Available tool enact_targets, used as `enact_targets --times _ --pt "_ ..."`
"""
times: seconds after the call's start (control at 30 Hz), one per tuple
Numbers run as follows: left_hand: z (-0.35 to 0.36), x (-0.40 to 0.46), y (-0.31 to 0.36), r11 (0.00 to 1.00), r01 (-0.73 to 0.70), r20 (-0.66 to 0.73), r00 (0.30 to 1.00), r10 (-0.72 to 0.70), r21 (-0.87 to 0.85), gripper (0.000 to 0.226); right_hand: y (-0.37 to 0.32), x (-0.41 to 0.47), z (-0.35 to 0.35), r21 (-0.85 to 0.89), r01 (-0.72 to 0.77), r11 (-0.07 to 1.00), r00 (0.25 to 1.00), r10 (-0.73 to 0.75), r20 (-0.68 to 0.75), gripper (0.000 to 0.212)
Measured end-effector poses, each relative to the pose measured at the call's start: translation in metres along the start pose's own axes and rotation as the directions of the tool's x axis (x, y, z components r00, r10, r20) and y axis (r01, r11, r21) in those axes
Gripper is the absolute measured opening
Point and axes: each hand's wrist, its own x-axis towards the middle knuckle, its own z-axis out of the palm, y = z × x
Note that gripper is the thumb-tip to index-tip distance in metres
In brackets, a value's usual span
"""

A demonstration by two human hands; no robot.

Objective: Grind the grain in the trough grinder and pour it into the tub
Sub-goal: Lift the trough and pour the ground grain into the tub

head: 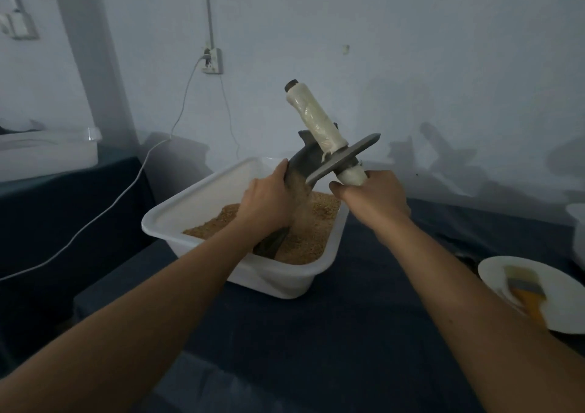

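Your two forearms enter from 6 o'clock and meet over the tub (164, 219), a white plastic basin standing on the dark-covered tabletop (332, 333) at centre frame. Your left hand (264, 205) grips the dark trough grinder (305, 159), fingers wrapped round its body; the trough stands tilted steeply, its lower end down in the tub, its upper end pointing toward 1 o'clock. Your right hand (375, 196) clamps the lower wrapped handle of the grinding wheel (343, 161), a flat grey disc on a pale taped axle that runs up toward 12 o'clock. The wheel sits across the trough's upper part. The hands are near each other, not touching.

Ground grain (316, 232) fills the tub bed, and a thin stream falls from the trough just beside your left hand.

At 4 o'clock, a white plate (566, 305) carries a yellow-handled brush (525, 289). At 9 o'clock, a second white tub (47, 153) sits on a separate surface. A wall socket (212, 61) at 11 o'clock feeds a white cable (104, 207) trailing toward 8 o'clock.
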Motion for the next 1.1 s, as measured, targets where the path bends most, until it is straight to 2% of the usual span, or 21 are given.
enact_targets --times 0.1,0.2,0.4,0.5,0.57,0.73,0.83,1.0,1.1 --pt "0.001 0.000 -0.001 0.990 -0.011 -0.027 1.000 0.015 0.141 0.067 0.006 -0.003 -0.001 0.034 -0.002 0.999 1.000 0.003 -0.014 0.030" --pt "-0.004 0.001 0.002 0.950 -0.068 -0.063 0.994 0.092 0.304 0.071 0.009 -0.004 -0.003 0.053 -0.007 0.999 1.000 0.008 -0.011 0.032" --pt "-0.013 -0.002 0.006 0.799 -0.111 -0.091 0.975 0.202 0.590 0.089 0.011 -0.005 -0.008 0.054 -0.010 0.999 1.000 0.011 -0.009 0.034" --pt "-0.017 -0.002 0.009 0.736 -0.117 -0.099 0.965 0.243 0.667 0.090 0.009 -0.006 -0.012 0.048 -0.014 0.999 1.000 0.014 -0.005 0.035" --pt "-0.018 -0.003 0.009 0.742 -0.113 -0.100 0.967 0.235 0.661 0.090 0.007 -0.006 -0.013 0.050 -0.018 0.999 1.000 0.018 -0.004 0.034" --pt "-0.022 0.000 0.006 0.849 -0.123 -0.094 0.976 0.199 0.514 0.089 0.004 -0.005 -0.016 0.033 -0.018 0.999 1.000 0.019 -0.009 0.032" --pt "-0.027 0.006 0.007 0.923 -0.124 -0.081 0.983 0.164 0.365 0.079 0.002 -0.002 -0.020 0.027 -0.010 1.000 0.999 0.011 -0.037 0.032" --pt "-0.045 0.020 0.020 0.995 -0.090 -0.020 0.996 0.089 -0.049 0.052 -0.006 0.003 -0.034 0.062 0.031 0.998 0.998 -0.027 -0.059 0.030" --pt "-0.058 0.019 0.029 0.919 0.033 0.081 0.997 -0.002 -0.393 0.035 -0.013 0.009 -0.047 0.036 0.055 0.998 0.995 -0.052 -0.088 0.032"
